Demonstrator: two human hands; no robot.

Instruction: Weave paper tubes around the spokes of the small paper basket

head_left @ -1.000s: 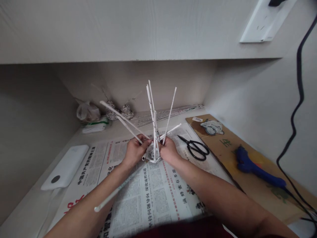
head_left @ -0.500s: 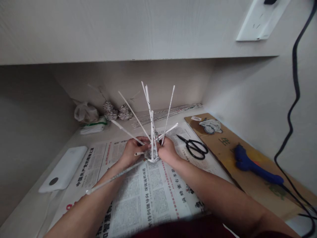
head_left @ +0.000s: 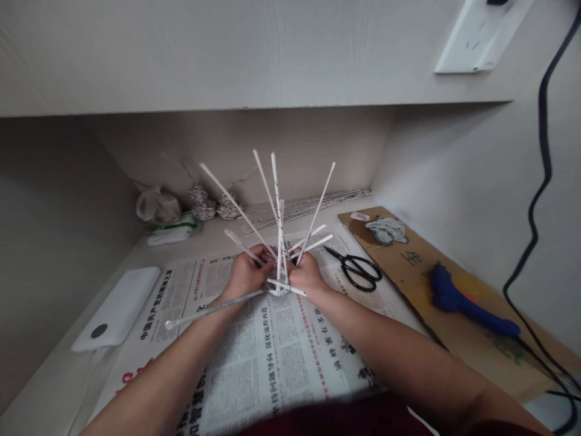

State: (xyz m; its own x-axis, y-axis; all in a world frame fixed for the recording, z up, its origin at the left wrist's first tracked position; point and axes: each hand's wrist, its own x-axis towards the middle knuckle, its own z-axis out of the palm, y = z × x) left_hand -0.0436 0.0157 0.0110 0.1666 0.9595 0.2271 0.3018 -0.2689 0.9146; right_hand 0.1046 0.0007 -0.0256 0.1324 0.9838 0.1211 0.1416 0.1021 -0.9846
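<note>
Between my hands is a small woven basket of rolled newspaper, with several thin paper sticks fanning up and out from it. My left hand grips its left side, fingers curled around the sticks there. On the other side my right hand is closed on the piece, its fingertips mostly hidden behind the sticks. One long paper stick juts out leftward over my left forearm. Beneath it all lies a spread newspaper.
Black scissors lie right of my hand. A cardboard sheet carries a blue glue gun and a crumpled wad. A white power bank sits left. Behind are woven paper gourds, loose paper sticks and a plastic bag.
The woven piece has turned slightly in my hands, and its sticks point at different angles. A short stick now crosses its front toward my right wrist. Both hands keep their hold.
</note>
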